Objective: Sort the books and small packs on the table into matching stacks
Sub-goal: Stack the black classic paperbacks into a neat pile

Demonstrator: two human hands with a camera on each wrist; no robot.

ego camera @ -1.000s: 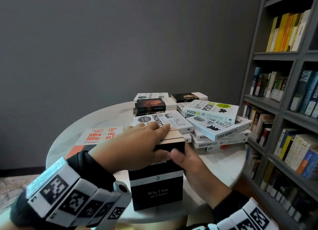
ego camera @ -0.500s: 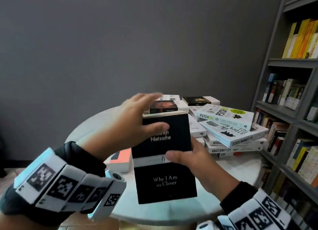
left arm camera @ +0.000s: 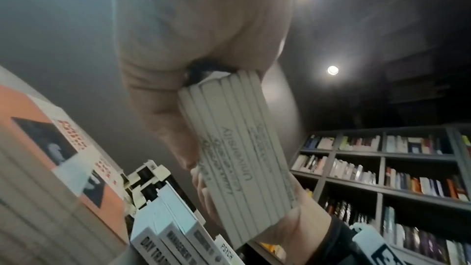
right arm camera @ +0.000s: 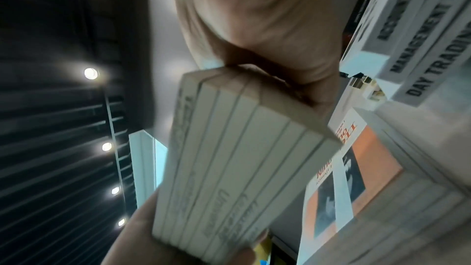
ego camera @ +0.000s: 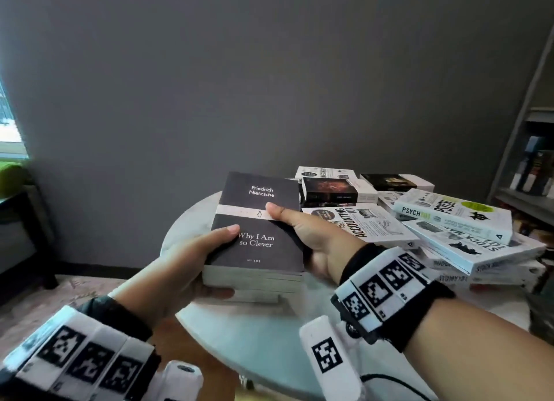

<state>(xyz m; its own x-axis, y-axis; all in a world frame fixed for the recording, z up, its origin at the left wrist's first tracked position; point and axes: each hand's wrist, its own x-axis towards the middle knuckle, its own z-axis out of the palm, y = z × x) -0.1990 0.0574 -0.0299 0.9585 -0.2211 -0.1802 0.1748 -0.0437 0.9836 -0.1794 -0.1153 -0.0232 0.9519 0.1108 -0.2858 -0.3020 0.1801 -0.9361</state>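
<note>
A stack of several thin black paperbacks (ego camera: pixel 257 220), "Why I Am so Clever" on top, lies flat in the air above the left part of the round white table (ego camera: pixel 254 334). My left hand (ego camera: pixel 207 253) grips its near left side, thumb on the cover and fingers underneath. My right hand (ego camera: pixel 302 229) grips its right side, thumb on the white band. In the wrist views the stack shows its pale page edges (left arm camera: pixel 242 148) (right arm camera: pixel 229 168). An orange and white book (left arm camera: pixel 38 128) (right arm camera: pixel 356 168) lies on the table below, hidden in the head view.
White "101" books (ego camera: pixel 449 220) are piled loosely on the right half of the table, with "Accounting 101" (ego camera: pixel 359 223) nearest my right hand. Small dark books (ego camera: pixel 329 189) lie behind it. A bookshelf (ego camera: pixel 533 172) stands at the right and a grey wall behind.
The black stack stood on end on the table; both hands lifted it and tipped it flat, cover up, moving it left. My left hand went from its top to its left side.
</note>
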